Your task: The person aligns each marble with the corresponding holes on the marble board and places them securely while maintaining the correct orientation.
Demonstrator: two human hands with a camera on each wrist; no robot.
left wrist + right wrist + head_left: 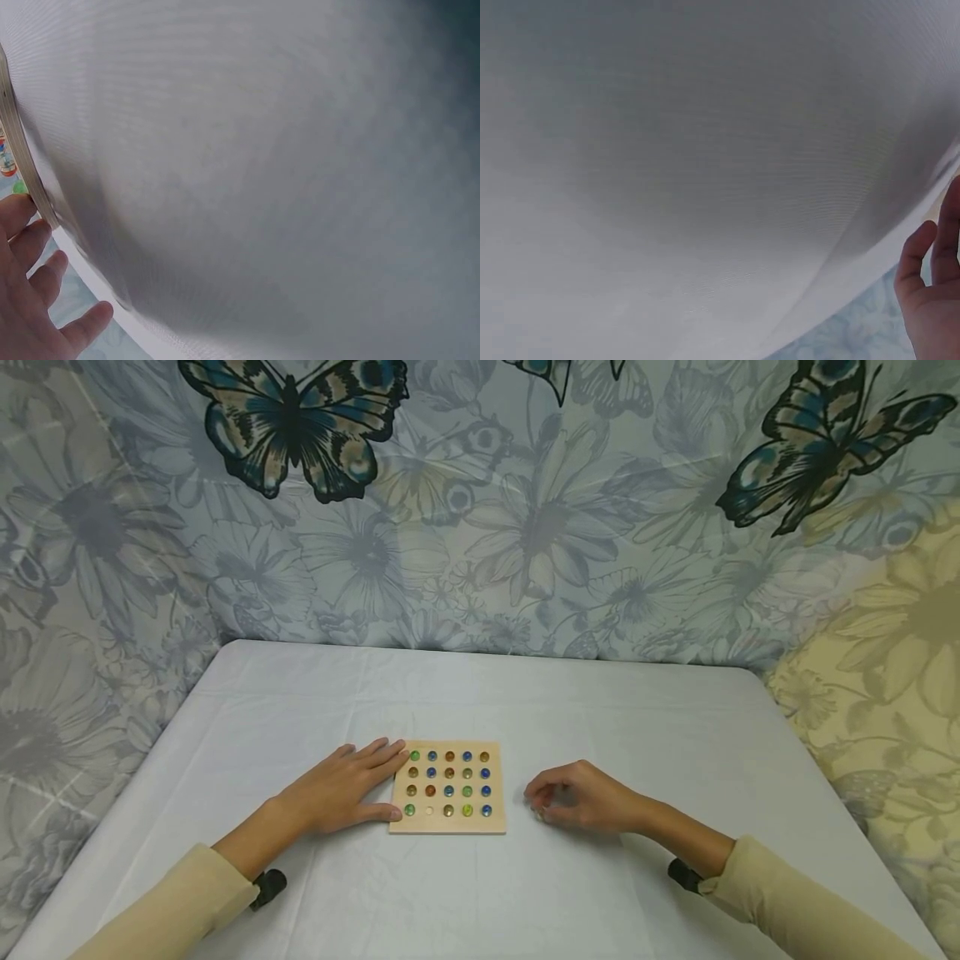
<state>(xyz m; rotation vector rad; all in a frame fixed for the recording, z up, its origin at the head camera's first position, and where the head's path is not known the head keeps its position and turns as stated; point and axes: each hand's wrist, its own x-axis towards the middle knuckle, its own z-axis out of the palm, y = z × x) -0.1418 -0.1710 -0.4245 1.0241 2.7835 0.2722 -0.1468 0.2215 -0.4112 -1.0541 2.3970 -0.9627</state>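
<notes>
Head view, board [447, 823] touching left fingers [386, 752]

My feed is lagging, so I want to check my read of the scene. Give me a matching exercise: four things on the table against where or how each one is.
Things:
1. left hand
2. right hand
3. wooden board
4. empty hole

Places or states:
A. between the two hands on the white table
B. front row of the board, second from the left
C. flat, fingers straight, against the board's left edge
D. fingers curled, on the table apart from the board's right edge

Pairs: 1-C, 2-D, 3-A, 4-B
</notes>
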